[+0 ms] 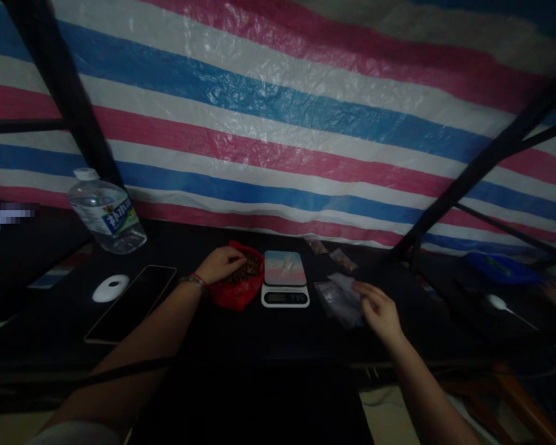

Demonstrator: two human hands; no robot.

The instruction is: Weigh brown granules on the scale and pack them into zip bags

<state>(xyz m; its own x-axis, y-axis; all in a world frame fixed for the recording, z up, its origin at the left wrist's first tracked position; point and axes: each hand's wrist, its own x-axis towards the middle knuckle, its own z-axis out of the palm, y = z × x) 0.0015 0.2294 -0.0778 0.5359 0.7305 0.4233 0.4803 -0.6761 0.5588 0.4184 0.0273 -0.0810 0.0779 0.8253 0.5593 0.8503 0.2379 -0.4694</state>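
On a black worktop [278, 337], a square-plated white scale [285, 298] sits between a crumpled red plastic bag [236, 298] of small brown pieces [249, 268] and thin, limp clear bags [336, 303]. The left hand [220, 266] dips palm-down into the pieces, its grip too hidden to tell; the right hand [379, 311] pinches the clear bags' edge. Beyond hangs a glossy, wrinkled striped sheet [269, 148].

Dim light leaves patchy glare on the striped sheet [259, 127] and deep shadow below.

The left hand [220, 266] points palm-down (its forearm [160, 330] slanting inward), while the right hand [380, 312] pinches with bent fingers [365, 288].
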